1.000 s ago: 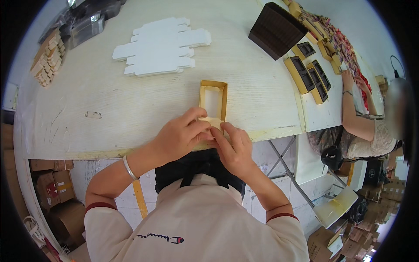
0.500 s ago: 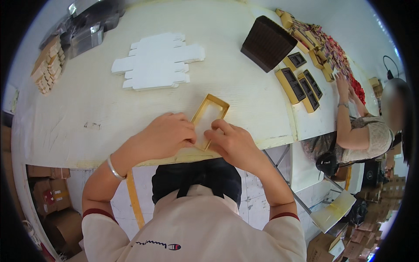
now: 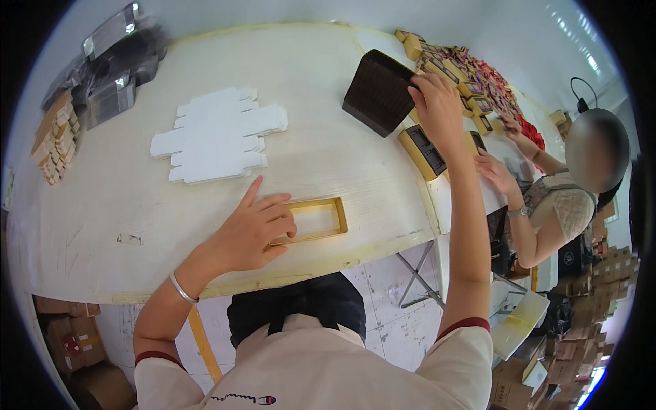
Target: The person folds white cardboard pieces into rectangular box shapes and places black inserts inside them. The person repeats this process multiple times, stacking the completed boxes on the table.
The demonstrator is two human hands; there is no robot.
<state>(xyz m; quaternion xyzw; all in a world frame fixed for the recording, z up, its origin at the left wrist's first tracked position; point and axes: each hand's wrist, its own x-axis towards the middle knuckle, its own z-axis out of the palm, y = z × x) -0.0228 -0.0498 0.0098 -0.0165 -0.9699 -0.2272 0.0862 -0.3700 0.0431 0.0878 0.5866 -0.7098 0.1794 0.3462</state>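
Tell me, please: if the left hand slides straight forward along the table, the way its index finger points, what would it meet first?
Probably the stack of flat white die-cut cardboard blanks. The left hand rests on the gold rectangular frame, index finger aimed up-left over bare pale wooden table, towards the stack's lower edge.

- Work surface: a pale, wood-grained table (image 3: 328, 137), its near edge bending with the lens.
- Near edge, centre: a shallow gold box frame (image 3: 321, 220) lies flat.
- Centre left: a stack of flat white die-cut carton blanks (image 3: 219, 137), fanned slightly.
- Far left corner: clear plastic-wrapped packs (image 3: 113, 68), and beside them a pile of small tan cardboard pieces (image 3: 55, 140).
- Right centre: a dark brown ribbed stack (image 3: 379, 92), tilted.
- Right edge: gold boxes with dark inserts (image 3: 424, 152), with further gold and red items (image 3: 478, 82) crowded behind.
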